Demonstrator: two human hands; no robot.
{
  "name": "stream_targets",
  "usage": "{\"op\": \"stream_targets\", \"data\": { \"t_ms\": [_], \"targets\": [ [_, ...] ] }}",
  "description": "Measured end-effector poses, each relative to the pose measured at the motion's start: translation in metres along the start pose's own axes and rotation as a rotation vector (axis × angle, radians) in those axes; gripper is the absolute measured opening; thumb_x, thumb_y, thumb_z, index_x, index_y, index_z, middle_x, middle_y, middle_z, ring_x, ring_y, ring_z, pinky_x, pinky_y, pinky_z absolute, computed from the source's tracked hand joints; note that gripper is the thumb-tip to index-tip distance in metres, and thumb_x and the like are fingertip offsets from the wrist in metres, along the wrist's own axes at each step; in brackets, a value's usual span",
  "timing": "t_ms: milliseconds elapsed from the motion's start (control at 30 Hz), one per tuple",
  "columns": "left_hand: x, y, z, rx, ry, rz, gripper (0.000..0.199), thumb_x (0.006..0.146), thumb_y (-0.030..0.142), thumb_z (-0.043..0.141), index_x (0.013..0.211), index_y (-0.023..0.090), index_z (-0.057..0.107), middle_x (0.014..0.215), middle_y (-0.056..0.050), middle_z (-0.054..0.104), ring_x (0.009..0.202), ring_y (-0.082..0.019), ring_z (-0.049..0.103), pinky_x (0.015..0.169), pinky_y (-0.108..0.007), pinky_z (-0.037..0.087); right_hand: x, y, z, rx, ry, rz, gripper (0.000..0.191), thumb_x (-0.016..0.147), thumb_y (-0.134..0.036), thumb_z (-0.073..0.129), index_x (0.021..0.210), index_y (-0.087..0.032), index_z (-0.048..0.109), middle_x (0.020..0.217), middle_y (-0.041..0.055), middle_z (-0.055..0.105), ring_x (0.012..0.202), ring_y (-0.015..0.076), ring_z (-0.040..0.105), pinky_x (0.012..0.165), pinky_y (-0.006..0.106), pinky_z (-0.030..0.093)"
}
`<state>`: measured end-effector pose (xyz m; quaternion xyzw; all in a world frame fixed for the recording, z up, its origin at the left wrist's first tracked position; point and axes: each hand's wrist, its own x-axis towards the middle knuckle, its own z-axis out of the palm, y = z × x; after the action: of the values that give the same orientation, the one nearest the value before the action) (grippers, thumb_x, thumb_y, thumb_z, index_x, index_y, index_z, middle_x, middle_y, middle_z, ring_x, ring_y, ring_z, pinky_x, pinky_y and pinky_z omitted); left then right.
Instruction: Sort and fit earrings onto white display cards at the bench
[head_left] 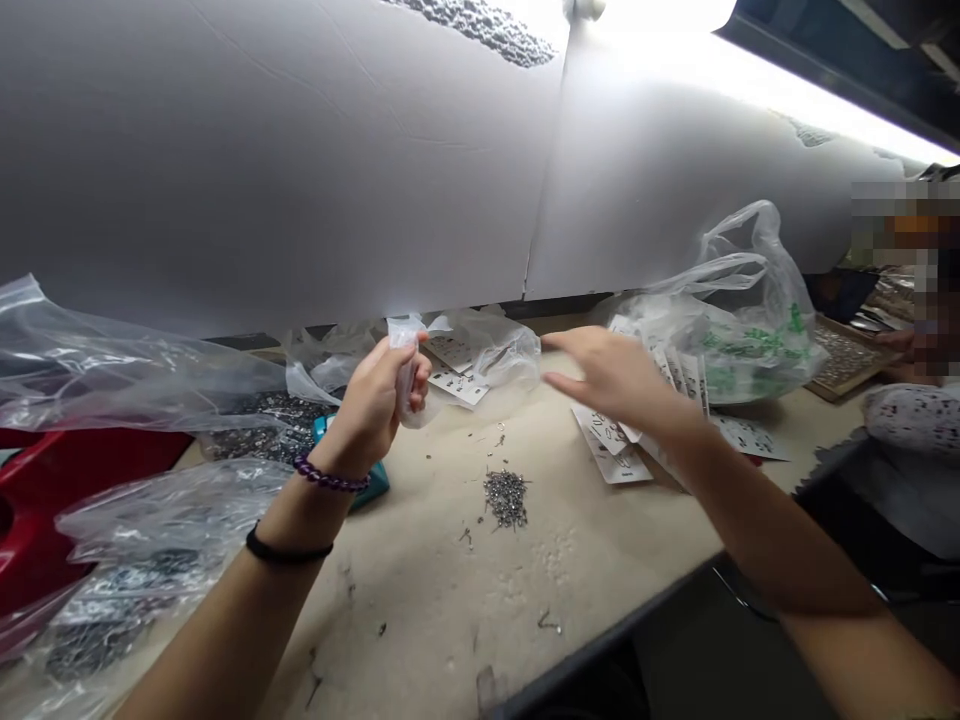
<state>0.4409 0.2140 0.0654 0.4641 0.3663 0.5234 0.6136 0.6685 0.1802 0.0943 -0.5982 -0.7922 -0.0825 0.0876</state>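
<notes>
My left hand [388, 385] is closed around a small clear plastic bag [409, 375], held above the table. A beaded bracelet and a black band circle that wrist. My right hand [607, 370], slightly blurred, is raised with thumb and fingers apart and nothing between them. Below and between the hands lies a small heap of shiny metal pieces [506, 498], with a few strays around it. White printed cards [611, 445] with small items on them lie under my right hand. More cards [454, 380] rest partly beneath clear plastic behind my left hand.
A clear carrier bag with green print [750, 350] stands at the back right. Plastic bags of dark small parts [262, 425] and a red container [67, 490] fill the left. A teal object [375, 485] sits beside my left wrist. Another person [919, 420] is at the right edge.
</notes>
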Motion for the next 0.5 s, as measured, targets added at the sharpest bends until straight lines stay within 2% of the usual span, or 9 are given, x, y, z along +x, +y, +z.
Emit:
{"op": "stream_targets", "data": {
  "t_ms": [33,67,100,133,200,267,367,433,500],
  "targets": [
    [0.000,0.000,0.000,0.006,0.005,0.001,0.018,0.076,0.021,0.046,0.093,0.016,0.049,0.054,0.004,0.041,0.041,-0.006,0.033,0.038,-0.015,0.028,-0.013,0.017,-0.007,-0.092,-0.023,0.129,0.049,0.080,-0.043,0.048,0.120,-0.014,0.049,0.116,0.0125,0.055,0.103,0.0273,0.051,0.076,0.039,0.044],
    [0.000,-0.001,0.000,0.016,0.010,0.001,0.018,0.076,0.021,0.046,0.093,0.016,0.049,0.054,0.003,0.042,0.041,-0.006,0.034,0.038,-0.016,0.028,-0.024,0.034,-0.011,-0.168,-0.108,0.242,0.052,0.076,-0.045,0.052,0.116,-0.011,0.052,0.112,0.0151,0.057,0.098,0.0296,0.053,0.070,0.039,0.045],
    [0.000,-0.002,0.000,0.029,0.011,-0.001,0.019,0.076,0.021,0.046,0.094,0.016,0.049,0.055,0.003,0.043,0.041,-0.006,0.034,0.038,-0.016,0.028,-0.032,0.048,-0.011,-0.210,-0.198,0.328,0.046,0.075,-0.042,0.053,0.109,-0.011,0.056,0.104,0.0151,0.060,0.091,0.0298,0.056,0.065,0.037,0.044],
    [-0.001,-0.002,0.001,0.041,0.009,-0.003,0.020,0.076,0.021,0.046,0.095,0.016,0.049,0.055,0.003,0.043,0.041,-0.006,0.034,0.038,-0.016,0.029,-0.037,0.060,-0.009,-0.205,-0.258,0.375,0.039,0.077,-0.039,0.051,0.103,-0.012,0.059,0.099,0.0138,0.062,0.087,0.0283,0.057,0.061,0.034,0.043],
    [-0.001,-0.002,0.001,0.055,0.000,-0.010,0.020,0.077,0.022,0.046,0.095,0.016,0.049,0.055,0.003,0.043,0.041,-0.006,0.034,0.038,-0.016,0.029,-0.043,0.076,-0.001,-0.105,-0.255,0.401,0.030,0.082,-0.035,0.043,0.094,-0.016,0.063,0.091,0.0096,0.065,0.081,0.0234,0.058,0.057,0.028,0.040],
    [-0.002,-0.001,0.001,0.060,-0.002,-0.015,0.019,0.078,0.023,0.045,0.095,0.016,0.049,0.055,0.003,0.043,0.041,-0.006,0.034,0.038,-0.016,0.029,-0.046,0.080,0.003,-0.051,-0.086,0.443,0.033,0.087,-0.032,0.035,0.089,-0.017,0.064,0.084,0.0080,0.066,0.072,0.0199,0.059,0.053,0.027,0.038],
    [-0.003,0.001,0.000,0.056,-0.009,-0.019,0.019,0.080,0.023,0.045,0.096,0.015,0.048,0.056,0.003,0.043,0.042,-0.006,0.034,0.038,-0.016,0.030,-0.047,0.066,0.001,-0.121,0.380,0.450,0.037,0.090,-0.032,0.032,0.092,-0.013,0.064,0.082,0.0105,0.066,0.068,0.0191,0.059,0.055,0.029,0.040],
    [-0.003,0.001,-0.001,0.045,-0.022,-0.029,0.019,0.080,0.023,0.044,0.097,0.015,0.048,0.055,0.004,0.042,0.041,-0.005,0.033,0.038,-0.016,0.029,-0.039,0.047,0.003,-0.111,0.614,0.290,0.036,0.091,-0.033,0.034,0.097,-0.013,0.062,0.090,0.0109,0.066,0.075,0.0185,0.060,0.061,0.030,0.044],
    [-0.003,0.000,-0.001,0.031,-0.032,-0.042,0.019,0.080,0.023,0.044,0.097,0.016,0.047,0.054,0.005,0.040,0.038,-0.004,0.031,0.037,-0.015,0.026,-0.021,0.021,0.016,-0.043,0.632,0.079,0.033,0.091,-0.032,0.034,0.098,-0.015,0.062,0.094,0.0088,0.066,0.081,0.0164,0.061,0.063,0.028,0.047]
  ]
}}
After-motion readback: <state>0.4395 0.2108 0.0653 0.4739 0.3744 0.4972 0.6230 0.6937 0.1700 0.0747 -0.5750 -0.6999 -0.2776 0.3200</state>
